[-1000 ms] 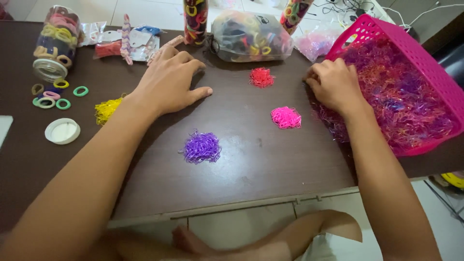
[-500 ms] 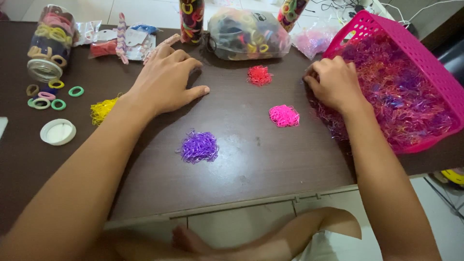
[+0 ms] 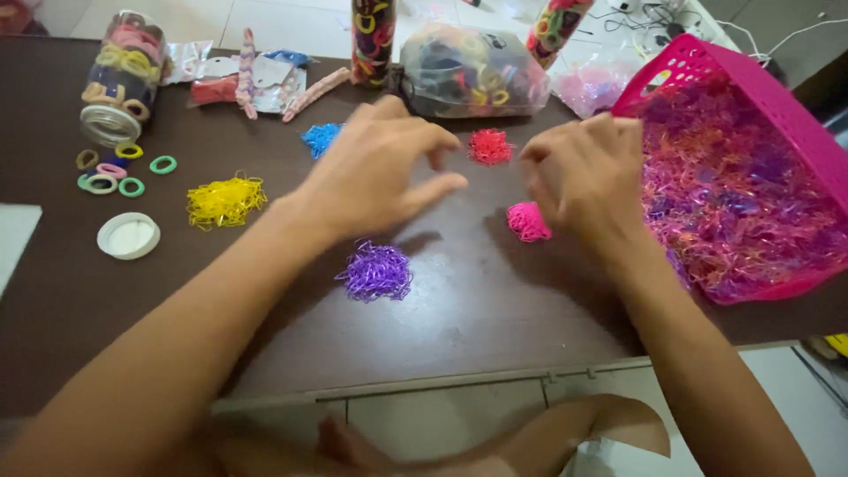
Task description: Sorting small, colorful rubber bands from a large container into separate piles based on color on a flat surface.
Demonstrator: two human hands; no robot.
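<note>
Your right hand (image 3: 583, 177) has left the pink basket (image 3: 751, 88) and now hovers left of it over the pink bands (image 3: 527, 223), fingers seemingly pinched, though blurred. Your left hand (image 3: 380, 168) has lifted, fingers spread, uncovering blue bands (image 3: 320, 139).
</note>
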